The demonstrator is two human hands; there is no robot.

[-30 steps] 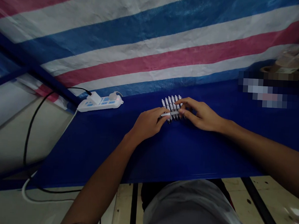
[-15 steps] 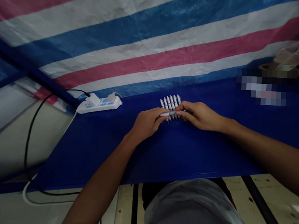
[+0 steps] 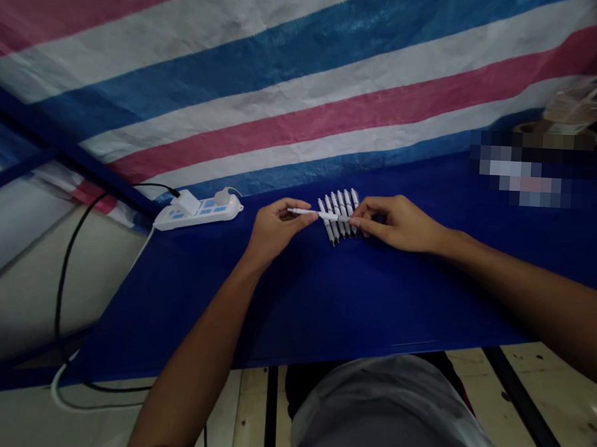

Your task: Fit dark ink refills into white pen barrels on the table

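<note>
Left hand [image 3: 277, 226] shifted left and opened some, thumb and fingers parted around the white pen [image 3: 323, 214]; right hand [image 3: 391, 223] pinches its other end, wrist level. Pen spans between hands, above pen row [image 3: 336, 212]. Beyond left hand, power strip [image 3: 199, 211].

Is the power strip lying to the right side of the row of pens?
No, the power strip lies to the left of the row of pens on the blue table.

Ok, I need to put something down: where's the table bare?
Between the forearms, nearer than the pen row, and between the power strip and left hand. It's crowded at the pen row, beneath the held pen.
</note>
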